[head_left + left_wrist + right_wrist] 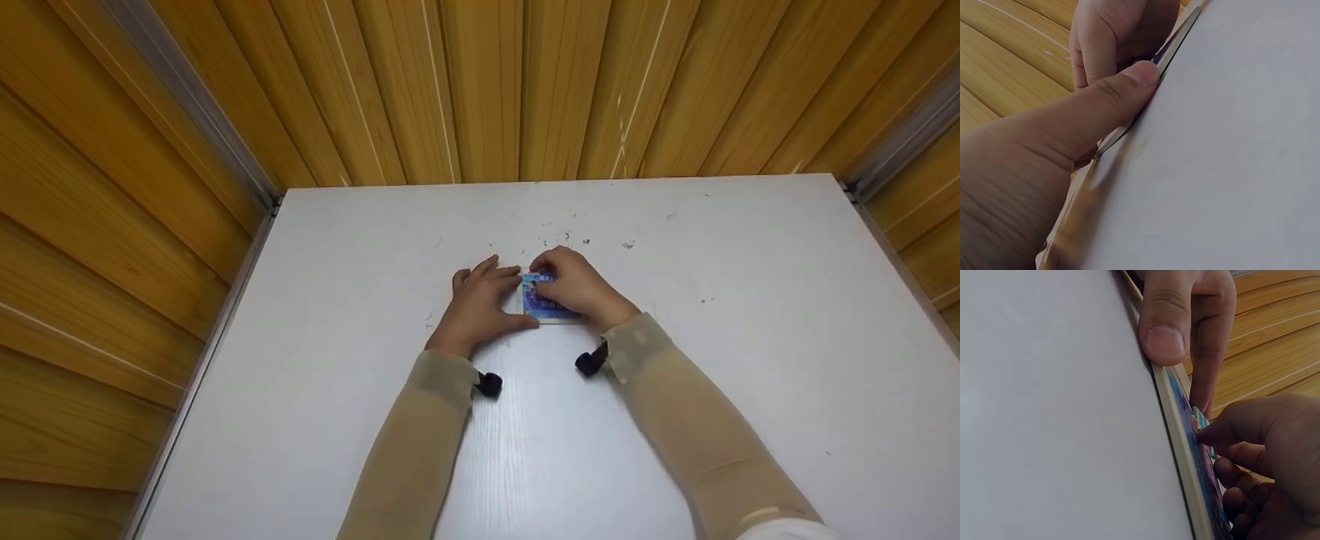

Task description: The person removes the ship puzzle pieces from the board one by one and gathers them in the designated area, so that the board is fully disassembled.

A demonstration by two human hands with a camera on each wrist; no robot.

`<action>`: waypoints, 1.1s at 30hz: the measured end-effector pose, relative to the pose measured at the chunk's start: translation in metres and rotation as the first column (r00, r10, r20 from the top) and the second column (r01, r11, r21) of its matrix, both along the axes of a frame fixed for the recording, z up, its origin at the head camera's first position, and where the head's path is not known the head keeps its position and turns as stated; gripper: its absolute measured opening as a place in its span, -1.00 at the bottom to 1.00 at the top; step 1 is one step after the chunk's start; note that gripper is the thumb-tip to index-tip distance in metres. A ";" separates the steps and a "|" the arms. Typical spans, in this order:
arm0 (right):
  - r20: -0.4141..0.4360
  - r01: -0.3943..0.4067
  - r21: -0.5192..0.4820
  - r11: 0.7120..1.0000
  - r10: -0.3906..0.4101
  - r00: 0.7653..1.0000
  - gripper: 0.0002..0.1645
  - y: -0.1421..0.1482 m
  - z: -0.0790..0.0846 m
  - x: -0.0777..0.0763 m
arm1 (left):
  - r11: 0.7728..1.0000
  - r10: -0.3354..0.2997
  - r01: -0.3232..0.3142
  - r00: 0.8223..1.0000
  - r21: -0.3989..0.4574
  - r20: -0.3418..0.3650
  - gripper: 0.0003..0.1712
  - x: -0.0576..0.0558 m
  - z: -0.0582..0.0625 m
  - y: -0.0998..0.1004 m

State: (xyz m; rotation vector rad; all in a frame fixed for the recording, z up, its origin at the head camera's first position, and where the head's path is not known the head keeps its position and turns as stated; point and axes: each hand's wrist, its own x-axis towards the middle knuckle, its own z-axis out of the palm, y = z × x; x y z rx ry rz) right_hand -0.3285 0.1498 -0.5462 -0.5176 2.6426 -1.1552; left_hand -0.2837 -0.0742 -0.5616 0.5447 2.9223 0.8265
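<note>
A small picture puzzle (551, 313), blue and purple with a pale wooden rim, lies flat on the white table between both hands. My left hand (480, 307) spans its left end with fingers spread and fairly straight. The left thumb (1165, 343) touches the near rim, while the forefinger reaches the far left corner. Over the right part of the picture, my right hand (577, 285) pinches a small, colourful puzzle piece (1201, 417) between thumb and fingertips. That piece stands tilted up from the board's surface. The right hand covers much of the picture.
The white table (300, 420) carries small dark marks (628, 245) beyond the hands. Yellow wood-look panels (480, 90) rise behind its far edge, with more on both sides. Black wrist devices (489, 385) sit at the sleeve cuffs.
</note>
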 end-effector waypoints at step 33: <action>0.011 0.038 -0.099 0.994 -0.037 0.999 -0.49 -0.003 -0.005 0.002 | 1.000 -0.015 0.015 1.000 -0.007 -0.007 0.04 0.000 0.000 -0.001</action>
